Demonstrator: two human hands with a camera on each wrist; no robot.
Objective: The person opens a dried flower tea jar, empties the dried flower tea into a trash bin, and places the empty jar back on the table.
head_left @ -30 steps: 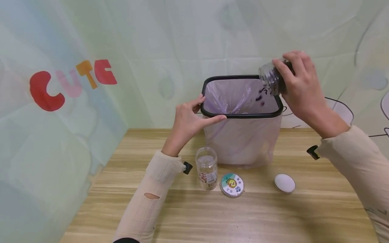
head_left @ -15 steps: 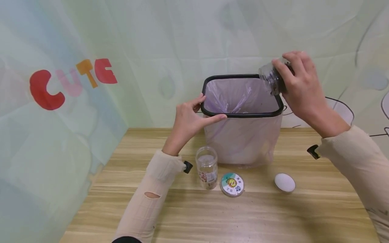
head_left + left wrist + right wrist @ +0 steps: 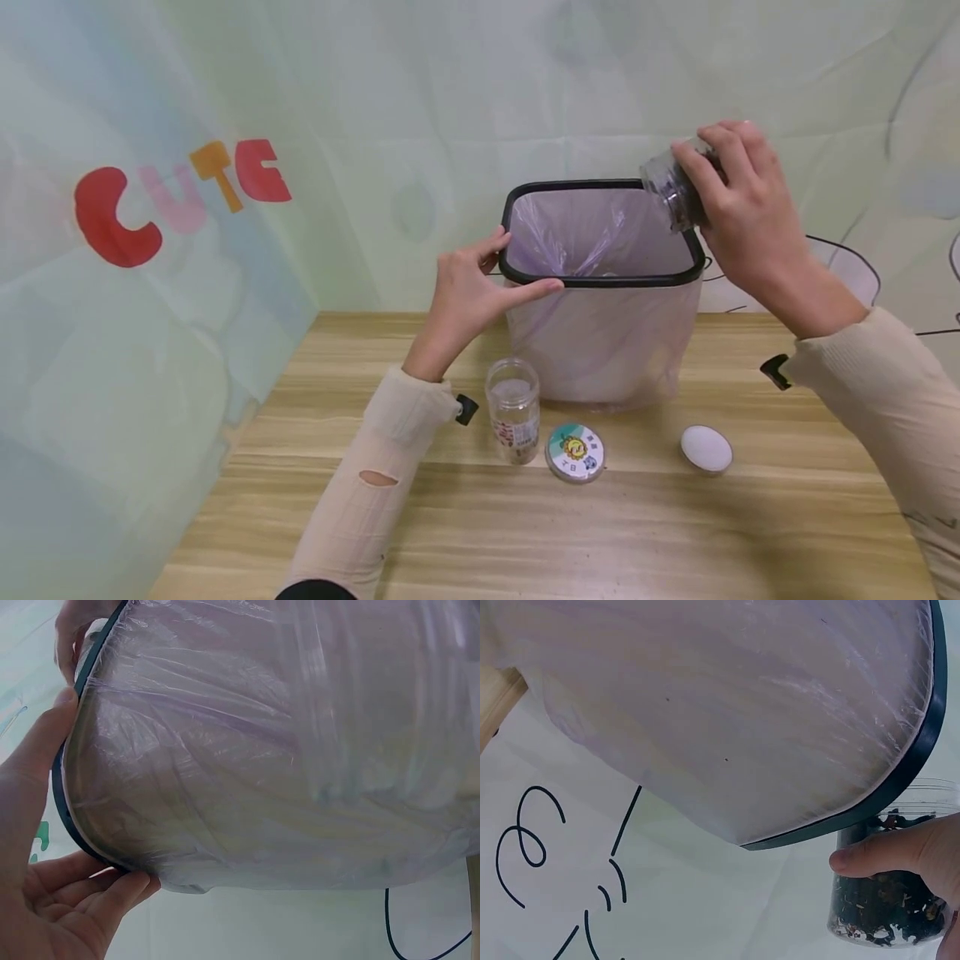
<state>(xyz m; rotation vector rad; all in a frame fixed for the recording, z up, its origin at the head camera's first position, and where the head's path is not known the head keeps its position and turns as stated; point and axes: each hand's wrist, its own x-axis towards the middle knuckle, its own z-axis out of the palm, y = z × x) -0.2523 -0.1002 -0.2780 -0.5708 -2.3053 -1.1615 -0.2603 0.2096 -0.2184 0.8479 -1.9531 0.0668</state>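
A trash bin [image 3: 626, 282] with a black rim and a thin, pale purple liner bag [image 3: 600, 350] stands against the back wall. At its near left corner my left hand [image 3: 468, 287] holds the rim between thumb and fingers; the left wrist view shows the fingertips [image 3: 131, 889] against it. My right hand [image 3: 750, 204] grips a clear jar [image 3: 662, 185], tilted mouth-down to the left over the bin's right rim. Dark dried bits [image 3: 889, 904] still fill part of the jar in the right wrist view. The bottom of the bin is hidden.
In front of the bin stands a clear open jar [image 3: 514, 417] with a printed label. Beside it lies a round lid [image 3: 575, 453] with a sun picture; a white lid [image 3: 707, 449] lies further right. All rest on the wooden table [image 3: 465, 533].
A second ago dark bits were dropping from the tilted jar into the bin; now none are seen falling. Both hands keep nearly the same place, and the head view has shifted slightly.
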